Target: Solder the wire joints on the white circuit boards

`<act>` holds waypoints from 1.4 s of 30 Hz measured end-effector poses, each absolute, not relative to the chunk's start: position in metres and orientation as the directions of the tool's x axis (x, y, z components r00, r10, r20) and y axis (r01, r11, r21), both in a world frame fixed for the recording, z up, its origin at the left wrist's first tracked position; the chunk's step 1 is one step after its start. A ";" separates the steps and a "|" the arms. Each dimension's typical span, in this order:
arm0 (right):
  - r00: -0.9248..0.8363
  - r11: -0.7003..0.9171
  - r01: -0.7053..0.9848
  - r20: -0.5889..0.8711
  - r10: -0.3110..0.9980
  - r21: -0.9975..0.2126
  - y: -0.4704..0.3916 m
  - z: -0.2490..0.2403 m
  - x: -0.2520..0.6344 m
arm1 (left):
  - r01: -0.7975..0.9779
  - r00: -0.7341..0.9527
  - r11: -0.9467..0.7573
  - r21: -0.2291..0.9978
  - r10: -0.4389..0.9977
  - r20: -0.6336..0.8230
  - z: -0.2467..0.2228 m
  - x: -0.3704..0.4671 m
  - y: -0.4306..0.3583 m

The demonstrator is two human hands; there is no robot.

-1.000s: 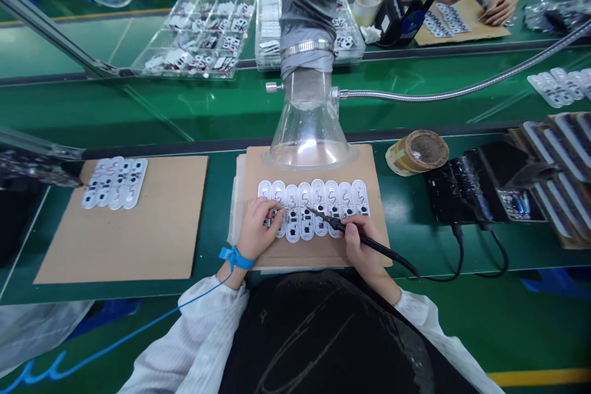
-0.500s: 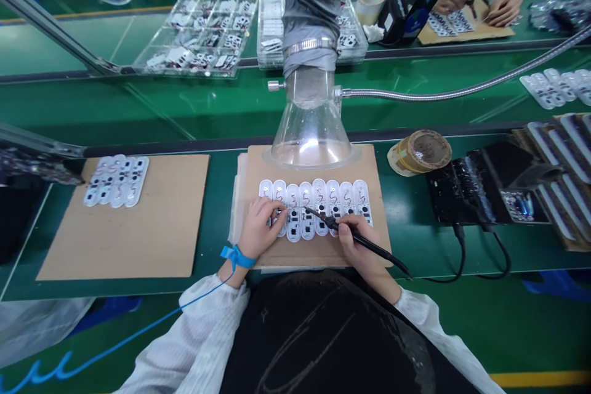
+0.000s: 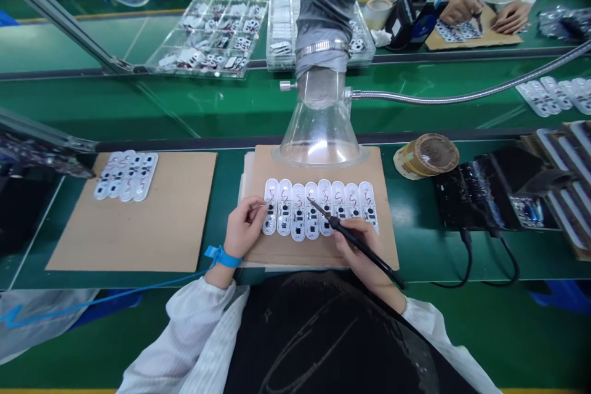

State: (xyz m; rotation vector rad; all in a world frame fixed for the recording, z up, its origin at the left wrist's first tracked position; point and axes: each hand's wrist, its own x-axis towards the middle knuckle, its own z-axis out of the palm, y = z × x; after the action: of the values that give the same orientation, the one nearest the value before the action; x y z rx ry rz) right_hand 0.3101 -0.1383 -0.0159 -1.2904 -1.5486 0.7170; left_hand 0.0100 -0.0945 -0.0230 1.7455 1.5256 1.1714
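The right hand [image 3: 367, 236] grips a soldering iron [image 3: 381, 266]; the left hand [image 3: 244, 225] curls, its hold unclear, at nine o'clock of the circuit-board row [image 3: 298, 214], which lies on cardboard [image 3: 318, 253].

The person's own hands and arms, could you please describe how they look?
The left hand and right hand are ungloved. The left sleeve and right sleeve are loose and white. A blue wrist strap circles the left wrist, its blue cord running leftward.
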 end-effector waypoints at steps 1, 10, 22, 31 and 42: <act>0.026 0.269 0.411 0.306 0.952 -0.871 -0.138 -0.015 0.306 | 0.492 -0.032 -0.205 0.846 0.967 0.253 -0.025 0.011 -0.095; 0.016 0.282 0.452 0.323 0.946 -0.846 -0.133 -0.023 0.300 | 0.534 0.171 -0.335 0.776 0.942 0.289 -0.018 0.016 -0.091; -0.049 0.283 0.517 0.302 0.952 -0.808 -0.129 -0.004 0.298 | 0.547 0.213 -0.330 0.769 0.944 0.253 -0.021 0.016 -0.091; -0.060 0.294 0.527 0.310 0.949 -0.798 -0.127 -0.003 0.296 | 0.557 0.233 -0.331 0.762 0.943 0.239 -0.020 0.018 -0.089; -0.041 0.286 0.496 0.307 0.951 -0.820 -0.130 -0.005 0.295 | 0.500 0.156 -0.328 0.802 0.944 0.289 -0.022 0.016 -0.091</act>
State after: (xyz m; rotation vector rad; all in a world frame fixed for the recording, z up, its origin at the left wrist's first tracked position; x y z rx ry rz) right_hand 0.2952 -0.1300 -0.0053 -1.3376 -1.6741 0.6479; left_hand 0.0160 -0.0907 -0.0218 1.9031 1.3689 1.0819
